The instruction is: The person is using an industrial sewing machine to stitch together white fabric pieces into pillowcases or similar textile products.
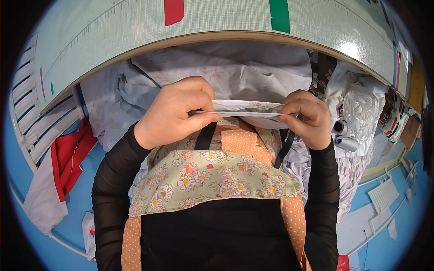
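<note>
Here, bare left hand (183, 108) and right hand (309, 118) pinch a narrow, white folded-fabric strip (246, 105) at nine and three o'clock, likely for tautness.

Room opens above the white strip (251, 105), but the table edge (237, 35) blocks the far side.

Cloth (247, 106) spans between the fingers (209, 119), a table (226, 19) beyond them, an apron (212, 176) nearer, a garment (72, 156) far left and spools (347, 144) to the right.
</note>
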`<action>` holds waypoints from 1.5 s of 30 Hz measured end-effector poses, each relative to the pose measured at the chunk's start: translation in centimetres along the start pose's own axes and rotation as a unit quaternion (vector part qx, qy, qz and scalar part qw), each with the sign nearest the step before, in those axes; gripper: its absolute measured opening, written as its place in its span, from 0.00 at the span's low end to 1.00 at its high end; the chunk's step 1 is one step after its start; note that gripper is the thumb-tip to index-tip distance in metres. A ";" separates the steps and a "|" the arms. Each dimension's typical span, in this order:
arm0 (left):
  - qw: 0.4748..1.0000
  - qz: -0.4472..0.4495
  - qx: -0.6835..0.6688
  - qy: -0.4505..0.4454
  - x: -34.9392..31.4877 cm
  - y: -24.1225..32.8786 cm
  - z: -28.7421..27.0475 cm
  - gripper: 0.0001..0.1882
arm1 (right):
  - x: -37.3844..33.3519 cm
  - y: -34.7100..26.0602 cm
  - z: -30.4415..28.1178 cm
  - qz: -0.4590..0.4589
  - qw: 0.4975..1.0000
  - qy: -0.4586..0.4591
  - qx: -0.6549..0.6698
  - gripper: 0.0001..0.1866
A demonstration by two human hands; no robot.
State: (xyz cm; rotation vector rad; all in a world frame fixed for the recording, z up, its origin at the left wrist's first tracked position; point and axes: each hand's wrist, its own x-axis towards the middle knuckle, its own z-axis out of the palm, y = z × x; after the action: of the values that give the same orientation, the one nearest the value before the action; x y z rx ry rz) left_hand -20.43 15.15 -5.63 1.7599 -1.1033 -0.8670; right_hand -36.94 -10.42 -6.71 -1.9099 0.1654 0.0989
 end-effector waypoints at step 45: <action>0.984 -0.106 -0.139 0.035 -1.3 0.2 -0.3 0.11 | -0.8 -2.0 0.2 0.124 0.977 0.024 0.170 0.06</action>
State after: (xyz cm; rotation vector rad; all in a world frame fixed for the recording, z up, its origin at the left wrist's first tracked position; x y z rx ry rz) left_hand -20.75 16.40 -5.15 1.6764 -0.7185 -1.0257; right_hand -37.39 -9.56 -4.81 -1.5434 0.4269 0.1796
